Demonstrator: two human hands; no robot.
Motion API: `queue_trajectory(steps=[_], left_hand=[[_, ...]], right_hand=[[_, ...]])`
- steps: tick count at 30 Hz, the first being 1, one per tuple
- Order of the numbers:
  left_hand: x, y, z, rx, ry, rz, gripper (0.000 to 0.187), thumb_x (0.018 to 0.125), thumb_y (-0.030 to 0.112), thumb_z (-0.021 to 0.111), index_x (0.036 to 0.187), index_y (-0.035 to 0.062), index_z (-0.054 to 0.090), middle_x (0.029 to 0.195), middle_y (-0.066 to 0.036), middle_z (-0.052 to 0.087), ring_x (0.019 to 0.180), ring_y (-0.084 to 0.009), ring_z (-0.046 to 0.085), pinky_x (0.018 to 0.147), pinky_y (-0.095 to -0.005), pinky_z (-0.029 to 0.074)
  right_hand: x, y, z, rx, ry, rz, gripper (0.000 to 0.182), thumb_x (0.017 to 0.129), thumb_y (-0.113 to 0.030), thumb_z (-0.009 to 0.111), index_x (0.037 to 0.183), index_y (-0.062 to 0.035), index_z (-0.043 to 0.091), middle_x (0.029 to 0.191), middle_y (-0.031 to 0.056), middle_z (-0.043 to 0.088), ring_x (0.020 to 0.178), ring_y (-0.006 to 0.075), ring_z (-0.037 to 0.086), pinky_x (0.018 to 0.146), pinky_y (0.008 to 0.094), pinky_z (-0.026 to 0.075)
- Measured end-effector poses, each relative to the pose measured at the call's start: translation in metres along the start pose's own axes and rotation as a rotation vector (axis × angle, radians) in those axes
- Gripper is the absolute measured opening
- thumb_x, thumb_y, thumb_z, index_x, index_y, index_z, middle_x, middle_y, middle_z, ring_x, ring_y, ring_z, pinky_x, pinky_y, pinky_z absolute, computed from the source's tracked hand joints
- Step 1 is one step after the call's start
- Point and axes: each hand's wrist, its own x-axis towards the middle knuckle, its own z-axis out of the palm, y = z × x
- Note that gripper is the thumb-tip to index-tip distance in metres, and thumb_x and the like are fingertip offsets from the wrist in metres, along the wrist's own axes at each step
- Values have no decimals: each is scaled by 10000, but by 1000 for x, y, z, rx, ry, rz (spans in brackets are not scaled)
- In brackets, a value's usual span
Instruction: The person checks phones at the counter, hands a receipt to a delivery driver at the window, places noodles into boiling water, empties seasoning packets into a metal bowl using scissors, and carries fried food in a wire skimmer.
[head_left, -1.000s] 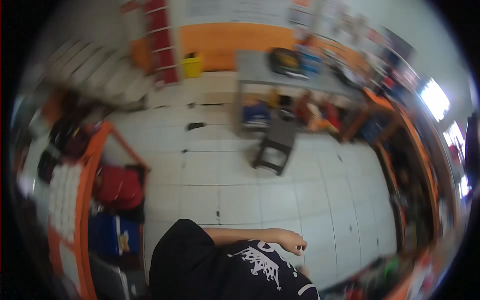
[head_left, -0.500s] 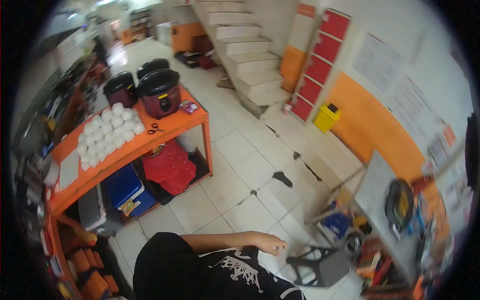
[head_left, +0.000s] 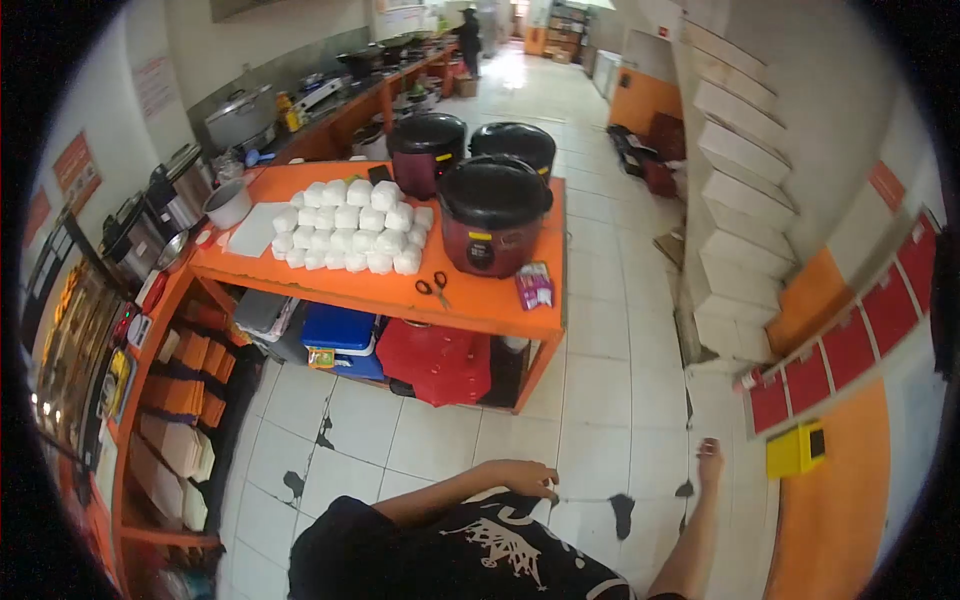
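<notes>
My left hand [head_left: 525, 478] is in front of my black shirt, above the tiled floor, with its fingers loosely bent and nothing visible in it. My right hand [head_left: 710, 458] is out to the right over the floor; it is small and blurred, so its fingers do not show clearly. Neither hand touches anything around it. Ahead stands an orange table [head_left: 380, 298] bearing stacked white wrapped bundles [head_left: 350, 232], black-handled scissors [head_left: 434, 288], a purple packet [head_left: 535, 286] and three dark red cookers with black lids, the nearest cooker [head_left: 490, 225] at the right end.
Under the table are a blue cooler box [head_left: 338, 335] and a red cloth-like covering [head_left: 435, 362]. Shelves with orange boxes [head_left: 172, 395] stand at left. Stairs [head_left: 740, 220], red lockers [head_left: 830, 350] and a yellow bin [head_left: 795, 450] line the right. A person [head_left: 468, 42] stands far back.
My view has swung left, bringing the table to the middle and the left counter into sight. The right-hand work table and grey stool have left view. My right hand has come into view.
</notes>
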Motion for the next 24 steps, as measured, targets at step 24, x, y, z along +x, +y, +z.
queue_trajectory(steps=[24], left_hand=[[411,-15,-518,-292,518,-30,420,910,306,505,1193,-1,464,1133,-161,546,976,-258,569,828,-346,474]], right_hand=[[792,146,240,-985,-726,-391,317,806,-292,534,970,-37,629,922,191,640,833,315,618,714,411,483]])
